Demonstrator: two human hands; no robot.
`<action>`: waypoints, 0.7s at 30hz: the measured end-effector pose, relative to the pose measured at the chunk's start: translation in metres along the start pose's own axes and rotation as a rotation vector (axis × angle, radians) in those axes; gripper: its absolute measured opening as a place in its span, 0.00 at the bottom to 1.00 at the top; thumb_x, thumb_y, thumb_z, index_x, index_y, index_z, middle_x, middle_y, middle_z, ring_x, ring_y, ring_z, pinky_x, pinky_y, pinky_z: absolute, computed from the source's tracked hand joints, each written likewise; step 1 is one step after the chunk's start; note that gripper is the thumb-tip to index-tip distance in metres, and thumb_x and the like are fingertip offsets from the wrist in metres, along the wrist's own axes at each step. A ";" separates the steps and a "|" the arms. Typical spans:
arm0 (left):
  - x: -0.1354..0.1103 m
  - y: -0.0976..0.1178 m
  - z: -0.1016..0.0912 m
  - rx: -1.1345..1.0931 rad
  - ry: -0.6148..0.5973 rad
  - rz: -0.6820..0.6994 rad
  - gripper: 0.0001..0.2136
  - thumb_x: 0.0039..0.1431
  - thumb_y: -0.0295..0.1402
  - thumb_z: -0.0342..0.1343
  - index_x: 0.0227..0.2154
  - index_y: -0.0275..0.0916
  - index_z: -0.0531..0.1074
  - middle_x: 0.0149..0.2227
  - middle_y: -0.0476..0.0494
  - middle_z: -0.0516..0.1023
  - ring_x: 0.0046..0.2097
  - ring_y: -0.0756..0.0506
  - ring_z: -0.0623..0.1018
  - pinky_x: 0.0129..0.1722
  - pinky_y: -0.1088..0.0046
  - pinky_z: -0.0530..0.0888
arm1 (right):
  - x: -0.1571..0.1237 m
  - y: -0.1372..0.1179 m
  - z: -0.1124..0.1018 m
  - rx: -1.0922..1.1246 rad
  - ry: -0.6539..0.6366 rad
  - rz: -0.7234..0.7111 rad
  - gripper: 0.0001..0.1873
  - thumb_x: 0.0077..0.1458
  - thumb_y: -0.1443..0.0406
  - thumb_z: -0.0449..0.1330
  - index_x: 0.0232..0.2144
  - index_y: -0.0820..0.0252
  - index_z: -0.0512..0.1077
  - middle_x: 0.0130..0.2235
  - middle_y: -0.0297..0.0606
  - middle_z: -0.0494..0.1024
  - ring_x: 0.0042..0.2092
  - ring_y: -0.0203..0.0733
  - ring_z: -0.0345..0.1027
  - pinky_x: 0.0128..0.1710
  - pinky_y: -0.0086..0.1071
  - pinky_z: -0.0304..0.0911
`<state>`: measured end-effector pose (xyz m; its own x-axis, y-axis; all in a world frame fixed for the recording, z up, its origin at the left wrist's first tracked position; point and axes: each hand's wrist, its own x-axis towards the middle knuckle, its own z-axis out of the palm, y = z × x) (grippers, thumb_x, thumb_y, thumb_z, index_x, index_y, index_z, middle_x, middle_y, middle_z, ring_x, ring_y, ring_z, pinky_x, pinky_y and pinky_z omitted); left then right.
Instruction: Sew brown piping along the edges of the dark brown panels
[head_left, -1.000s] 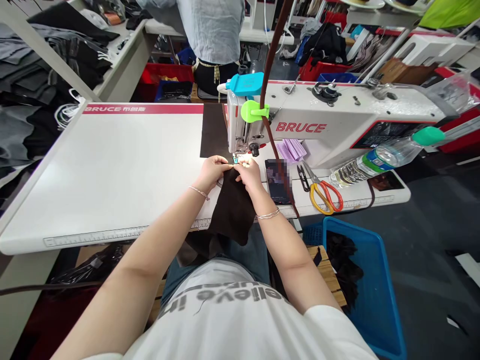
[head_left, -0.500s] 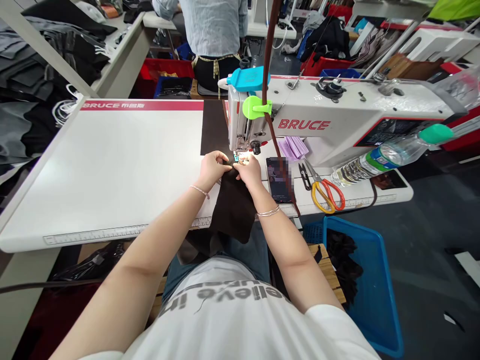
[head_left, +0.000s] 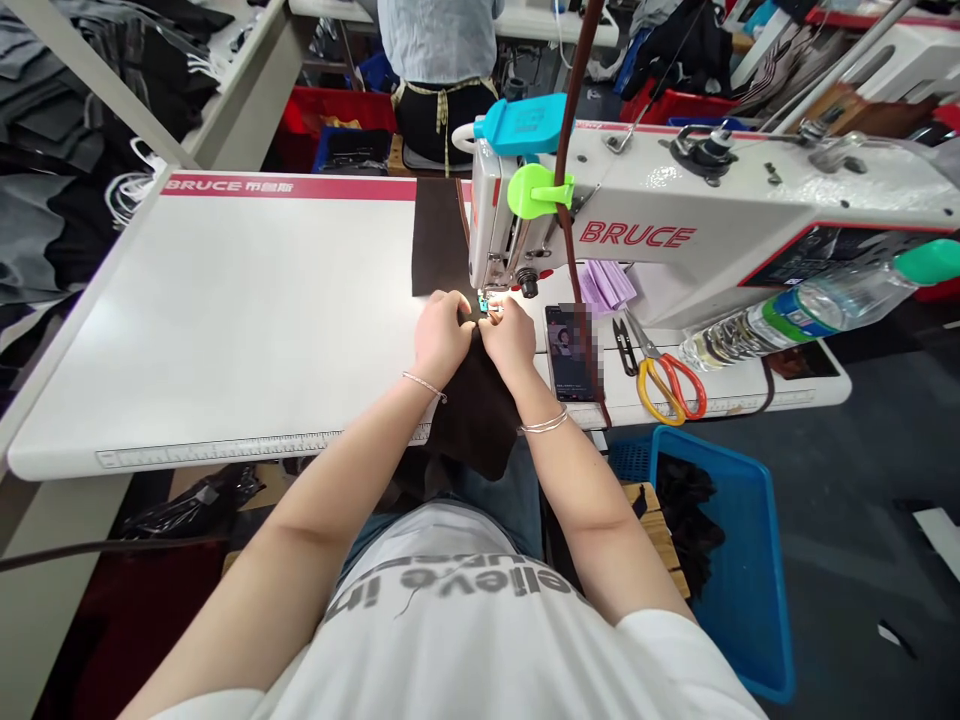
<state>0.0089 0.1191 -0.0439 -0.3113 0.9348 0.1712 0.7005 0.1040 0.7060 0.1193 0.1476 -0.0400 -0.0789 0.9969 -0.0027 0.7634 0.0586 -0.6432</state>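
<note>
Dark brown fabric (head_left: 480, 420) runs under the needle area of a white sewing machine (head_left: 637, 200) and hangs over the table's front edge toward my lap. Its far part lies flat behind the presser foot (head_left: 484, 301), which carries a teal piece. My left hand (head_left: 442, 335) is closed on the fabric just left of and in front of the foot, thumb and fingers pinched together. Close on its right, my right hand (head_left: 510, 338) pinches the same fabric beside the foot. The thumbs nearly meet, and the needle tip is too small to make out.
On the machine bed's right lie a phone (head_left: 574, 355), thread snips (head_left: 623, 346), orange-and-red-handled scissors (head_left: 667, 385) and a tilted water bottle (head_left: 810, 310). A blue basket (head_left: 750, 570) with dark cloth stands below right. A co-worker (head_left: 439, 60) sits beyond the table.
The view has shifted, so the machine appears further right and higher. My left hand's fingers have curled in more, and both hands remain on the fabric at the foot.
</note>
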 end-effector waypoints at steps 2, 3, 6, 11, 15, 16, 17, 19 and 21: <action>-0.008 0.004 0.003 0.038 0.038 0.015 0.10 0.50 0.21 0.55 0.34 0.40 0.67 0.47 0.41 0.67 0.37 0.45 0.71 0.36 0.69 0.66 | 0.000 0.000 0.001 -0.011 0.007 -0.004 0.16 0.50 0.70 0.55 0.43 0.58 0.69 0.40 0.43 0.77 0.44 0.52 0.71 0.42 0.41 0.66; -0.012 0.007 0.004 0.053 0.042 0.014 0.11 0.52 0.21 0.53 0.37 0.40 0.66 0.51 0.39 0.64 0.38 0.44 0.72 0.36 0.68 0.67 | 0.000 0.001 0.001 -0.011 0.012 -0.006 0.16 0.50 0.70 0.55 0.43 0.58 0.69 0.40 0.43 0.77 0.43 0.52 0.71 0.41 0.41 0.66; -0.023 0.018 0.006 0.125 -0.010 -0.013 0.09 0.58 0.22 0.48 0.41 0.38 0.66 0.57 0.32 0.60 0.44 0.38 0.73 0.41 0.63 0.67 | 0.000 0.003 0.003 -0.005 0.023 -0.007 0.15 0.50 0.71 0.55 0.42 0.58 0.69 0.41 0.43 0.77 0.44 0.52 0.71 0.42 0.41 0.66; -0.042 0.031 0.008 0.238 -0.073 -0.035 0.09 0.63 0.26 0.44 0.40 0.40 0.68 0.60 0.31 0.61 0.54 0.31 0.68 0.50 0.50 0.64 | 0.000 0.003 0.003 0.024 0.016 0.005 0.14 0.50 0.71 0.55 0.41 0.57 0.69 0.39 0.41 0.78 0.42 0.50 0.71 0.42 0.40 0.66; -0.052 0.028 0.015 0.191 -0.082 -0.039 0.13 0.61 0.24 0.45 0.45 0.42 0.68 0.62 0.34 0.61 0.60 0.31 0.63 0.55 0.48 0.61 | 0.000 0.002 0.001 0.029 0.000 0.011 0.14 0.50 0.72 0.55 0.40 0.57 0.69 0.39 0.40 0.78 0.42 0.50 0.71 0.41 0.40 0.66; -0.053 0.027 0.017 0.176 -0.079 -0.045 0.13 0.61 0.25 0.45 0.46 0.42 0.68 0.63 0.34 0.61 0.61 0.32 0.62 0.57 0.48 0.60 | 0.000 0.002 0.001 0.027 -0.003 0.013 0.14 0.51 0.71 0.55 0.41 0.57 0.69 0.39 0.40 0.78 0.42 0.50 0.71 0.41 0.40 0.66; -0.053 0.025 0.019 0.165 -0.072 -0.047 0.14 0.62 0.26 0.44 0.47 0.41 0.68 0.63 0.34 0.61 0.62 0.32 0.61 0.58 0.49 0.59 | 0.000 0.002 0.001 0.026 -0.006 0.014 0.14 0.51 0.71 0.55 0.41 0.57 0.69 0.39 0.40 0.78 0.42 0.50 0.71 0.41 0.40 0.66; -0.053 0.021 0.023 0.158 -0.054 -0.038 0.14 0.63 0.28 0.43 0.48 0.41 0.69 0.63 0.34 0.61 0.62 0.33 0.61 0.58 0.49 0.58 | 0.000 0.002 0.001 0.020 -0.006 0.016 0.14 0.52 0.71 0.55 0.42 0.57 0.70 0.40 0.41 0.78 0.43 0.50 0.71 0.42 0.40 0.66; -0.053 0.016 0.023 0.168 -0.040 -0.001 0.16 0.65 0.29 0.41 0.51 0.41 0.68 0.64 0.35 0.62 0.61 0.34 0.62 0.58 0.51 0.59 | 0.000 0.003 0.002 0.012 -0.002 0.016 0.14 0.52 0.70 0.55 0.42 0.57 0.70 0.40 0.41 0.78 0.43 0.50 0.71 0.42 0.40 0.66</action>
<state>0.0512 0.0787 -0.0574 -0.2885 0.9471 0.1407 0.7988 0.1571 0.5807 0.1203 0.1477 -0.0430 -0.0682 0.9976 -0.0143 0.7570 0.0424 -0.6521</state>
